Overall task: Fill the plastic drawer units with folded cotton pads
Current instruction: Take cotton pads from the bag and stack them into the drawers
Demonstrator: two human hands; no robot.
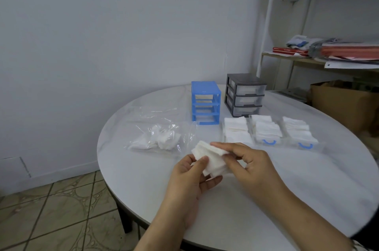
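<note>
holding cotton pads (211,159) | left hand (191,177) pinching | right hand (246,160) gripping

A round white table (266,199) bears a blue drawer unit (205,103), grey drawer unit (245,95), three filled drawers (266,130) and plastic bag (158,138).

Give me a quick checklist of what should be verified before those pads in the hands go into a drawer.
1. Both hands grip the pad stack: left hand, right hand: ok.
2. Stack squared up: not ok, edges fanned.
3. Room left in the three drawers lying out on the table: not ok, all piled high.
4. Blue frame slots free: ok, they look empty.
5. Grey unit drawers have room: cannot tell.
</note>
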